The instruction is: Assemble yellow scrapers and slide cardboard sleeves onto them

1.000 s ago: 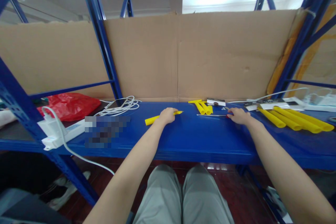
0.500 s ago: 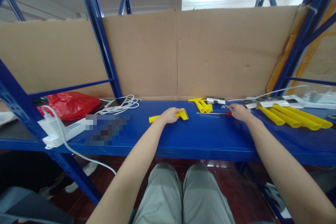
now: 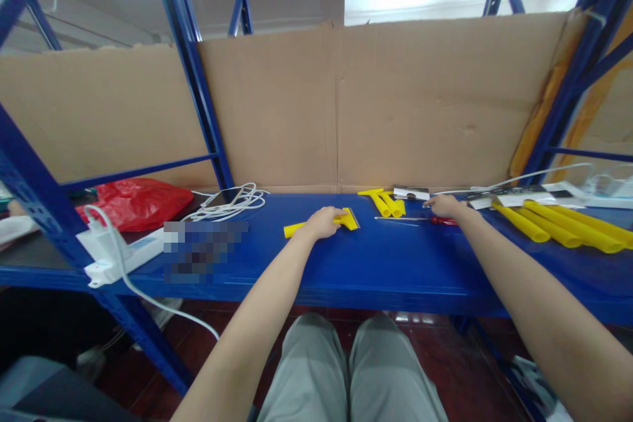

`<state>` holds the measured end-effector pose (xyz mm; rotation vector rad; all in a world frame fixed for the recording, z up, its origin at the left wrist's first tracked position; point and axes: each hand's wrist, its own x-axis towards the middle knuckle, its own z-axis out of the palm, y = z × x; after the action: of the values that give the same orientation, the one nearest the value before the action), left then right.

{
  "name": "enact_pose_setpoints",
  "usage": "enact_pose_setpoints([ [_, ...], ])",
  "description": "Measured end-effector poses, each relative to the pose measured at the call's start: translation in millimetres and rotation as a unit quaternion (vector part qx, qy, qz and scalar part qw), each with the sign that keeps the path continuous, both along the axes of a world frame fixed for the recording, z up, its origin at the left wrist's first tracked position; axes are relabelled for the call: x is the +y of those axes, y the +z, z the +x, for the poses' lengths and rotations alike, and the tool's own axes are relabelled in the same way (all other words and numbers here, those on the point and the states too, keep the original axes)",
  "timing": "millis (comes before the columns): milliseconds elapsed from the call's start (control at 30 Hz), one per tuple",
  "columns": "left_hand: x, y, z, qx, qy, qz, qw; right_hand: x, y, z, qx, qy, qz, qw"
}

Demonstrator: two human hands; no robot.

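My left hand [image 3: 324, 222] is wrapped round a yellow scraper [image 3: 350, 219], which lies low over the blue shelf with its wide head to the right and its handle end to the left. Farther right, my right hand [image 3: 444, 204] has its fingertips together at the shelf top by some small shiny pieces; whatever it pinches is too small to name. Just below that hand rests a screwdriver [image 3: 442, 220], red-handled, its metal shaft pointing left. Several yellow scraper handles [image 3: 382, 203] lie between my hands, towards the back.
At the right, several yellow tubular handles [image 3: 554, 227] lie beside white packets [image 3: 527, 196]. A black-and-white packet [image 3: 411, 193] is against the cardboard wall [image 3: 277, 112]. To the left are a white power strip [image 3: 131, 256], coiled white cable [image 3: 242, 201] and a red plastic bag [image 3: 141, 203].
My right hand has shifted slightly, and more of the screwdriver's red handle shows beneath it. My left hand keeps its grip on the scraper. The whole view has moved a little.
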<state>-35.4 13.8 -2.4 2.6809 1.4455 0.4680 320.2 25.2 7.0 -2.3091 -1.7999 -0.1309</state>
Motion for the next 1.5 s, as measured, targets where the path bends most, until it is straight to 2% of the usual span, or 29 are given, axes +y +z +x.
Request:
enact_pose_setpoints([
  [133, -3, 0.9, 1, -0.001, -0.001, 0.001, 1.000, 2, 4.0, -11, -0.006, -0.046, -0.064, 0.997],
  [367, -5, -0.4, 3, -0.013, -0.006, 0.006, 1.000, 3, -2.1, -13, -0.020, -0.033, -0.056, 0.998],
  [567, -1, -2.4, 2, -0.014, -0.010, 0.006, 1.000, 3, -0.4, -17, -0.023, -0.014, -0.034, 0.999],
  [900, -1, -3.1, 3, -0.011, -0.014, 0.007, 1.000, -9, 2.9, -26, -0.008, -0.026, -0.044, 0.999],
  [1267, -11, 3.2, 13, -0.004, -0.023, 0.049, 0.999, 0, 2.6, -30, 0.031, -0.069, -0.035, 0.997],
  [1500, -15, 2.6, 15, 0.028, -0.046, 0.067, 0.996, -2, 2.1, -36, 0.038, -0.074, -0.025, 0.996],
])
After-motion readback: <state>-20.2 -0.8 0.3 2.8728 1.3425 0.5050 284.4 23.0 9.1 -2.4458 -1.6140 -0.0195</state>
